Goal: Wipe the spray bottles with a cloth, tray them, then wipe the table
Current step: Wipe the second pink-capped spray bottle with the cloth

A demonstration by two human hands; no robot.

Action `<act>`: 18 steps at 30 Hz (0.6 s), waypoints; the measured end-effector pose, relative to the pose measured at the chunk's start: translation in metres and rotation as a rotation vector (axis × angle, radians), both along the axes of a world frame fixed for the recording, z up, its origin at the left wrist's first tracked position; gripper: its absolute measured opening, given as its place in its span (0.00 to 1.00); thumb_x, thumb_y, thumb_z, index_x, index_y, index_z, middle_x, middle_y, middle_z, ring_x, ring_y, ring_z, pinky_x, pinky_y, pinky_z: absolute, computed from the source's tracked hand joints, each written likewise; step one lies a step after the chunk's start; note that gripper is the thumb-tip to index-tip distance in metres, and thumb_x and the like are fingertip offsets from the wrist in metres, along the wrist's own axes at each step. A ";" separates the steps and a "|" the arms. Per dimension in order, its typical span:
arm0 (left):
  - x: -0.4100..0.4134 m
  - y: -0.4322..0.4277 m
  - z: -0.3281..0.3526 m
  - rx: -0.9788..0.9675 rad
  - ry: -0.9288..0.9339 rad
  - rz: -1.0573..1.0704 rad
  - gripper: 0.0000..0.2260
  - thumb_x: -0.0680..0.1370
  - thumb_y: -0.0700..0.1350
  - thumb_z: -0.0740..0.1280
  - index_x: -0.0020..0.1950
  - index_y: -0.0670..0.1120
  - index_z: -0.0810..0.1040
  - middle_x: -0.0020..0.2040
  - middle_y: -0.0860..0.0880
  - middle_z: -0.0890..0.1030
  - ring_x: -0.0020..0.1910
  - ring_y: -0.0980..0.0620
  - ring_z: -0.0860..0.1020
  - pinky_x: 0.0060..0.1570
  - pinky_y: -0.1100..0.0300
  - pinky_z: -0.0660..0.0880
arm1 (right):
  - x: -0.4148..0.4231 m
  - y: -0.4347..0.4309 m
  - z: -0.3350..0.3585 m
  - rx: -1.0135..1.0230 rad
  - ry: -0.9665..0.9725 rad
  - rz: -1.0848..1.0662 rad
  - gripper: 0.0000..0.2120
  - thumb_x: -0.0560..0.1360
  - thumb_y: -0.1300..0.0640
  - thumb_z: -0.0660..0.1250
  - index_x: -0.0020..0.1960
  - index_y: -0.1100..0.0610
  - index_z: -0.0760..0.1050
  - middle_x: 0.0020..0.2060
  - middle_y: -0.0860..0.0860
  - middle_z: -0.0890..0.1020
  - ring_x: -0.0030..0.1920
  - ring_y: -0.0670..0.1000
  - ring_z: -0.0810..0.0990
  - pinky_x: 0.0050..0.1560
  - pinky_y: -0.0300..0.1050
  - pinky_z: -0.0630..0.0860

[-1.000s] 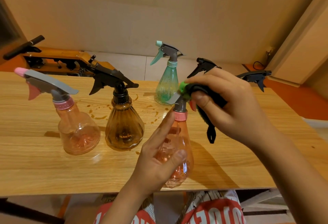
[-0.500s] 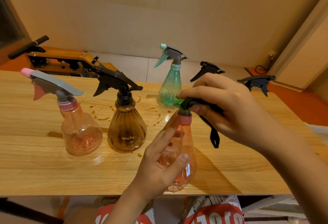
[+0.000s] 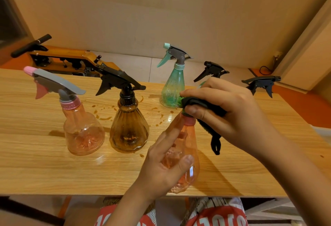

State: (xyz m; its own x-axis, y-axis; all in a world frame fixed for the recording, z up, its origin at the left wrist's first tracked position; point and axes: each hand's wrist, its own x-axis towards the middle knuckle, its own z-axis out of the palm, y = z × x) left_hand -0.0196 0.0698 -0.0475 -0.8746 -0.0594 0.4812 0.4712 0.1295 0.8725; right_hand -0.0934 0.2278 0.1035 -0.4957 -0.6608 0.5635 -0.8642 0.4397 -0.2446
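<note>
- The left hand (image 3: 161, 170) wraps the belly of the peach bottle (image 3: 188, 147), thumb on the near face and fingers up the far side. The bottle is at the near edge of the table (image 3: 35, 163). I cannot tell whether its base touches the wood.
- The right hand (image 3: 232, 114) is clenched round a dark cloth (image 3: 197, 102) bunched over that bottle's spray head, which is hidden. A looped tail of cloth hangs beside the neck.
- Risk 1: the body is smooth, glossy plastic, so a hard twist at the top could turn it in the palm or tip it off the edge.
- Risk 2: squeezing through the cloth could press the hidden trigger and spray the wood.
- Risk 3: the right hand works close in front of the green bottle (image 3: 172, 89) and 2 black trigger heads (image 3: 212, 69), so a wide stroke could knock them.
- Risk 4: the dangling tail could drag through the brown drops (image 3: 103, 117) and smear them onto wiped plastic.
- Materials: the peach bottle is clear and teardrop-shaped with a pink collar. The amber bottle (image 3: 129, 129) is ribbed and bulbous under a black trigger. The pink bottle (image 3: 82, 132) is squat and round. The green bottle is a slim cone.
- The table is pale wood-grain laminate with a slight sheen. No tray is in view.
</note>
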 end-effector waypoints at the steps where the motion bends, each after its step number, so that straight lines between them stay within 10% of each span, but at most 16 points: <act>1: 0.000 0.000 0.000 0.003 -0.001 -0.003 0.29 0.77 0.54 0.72 0.75 0.73 0.66 0.68 0.59 0.77 0.67 0.49 0.77 0.64 0.44 0.77 | -0.001 0.000 0.001 0.003 -0.008 -0.007 0.15 0.80 0.47 0.66 0.64 0.51 0.81 0.47 0.46 0.79 0.47 0.43 0.77 0.46 0.34 0.72; 6: 0.000 0.000 0.004 -0.010 0.053 -0.012 0.32 0.78 0.51 0.71 0.77 0.70 0.63 0.72 0.66 0.72 0.72 0.58 0.73 0.65 0.65 0.72 | -0.008 0.010 0.004 -0.022 -0.023 -0.107 0.15 0.80 0.48 0.67 0.63 0.51 0.82 0.48 0.47 0.80 0.48 0.46 0.79 0.46 0.41 0.75; 18: 0.003 0.000 0.004 -0.034 0.065 0.012 0.33 0.78 0.49 0.71 0.78 0.69 0.63 0.74 0.64 0.72 0.74 0.56 0.72 0.69 0.62 0.70 | -0.007 0.016 0.002 0.011 -0.053 -0.148 0.14 0.81 0.48 0.66 0.64 0.50 0.80 0.50 0.46 0.80 0.50 0.45 0.79 0.49 0.39 0.76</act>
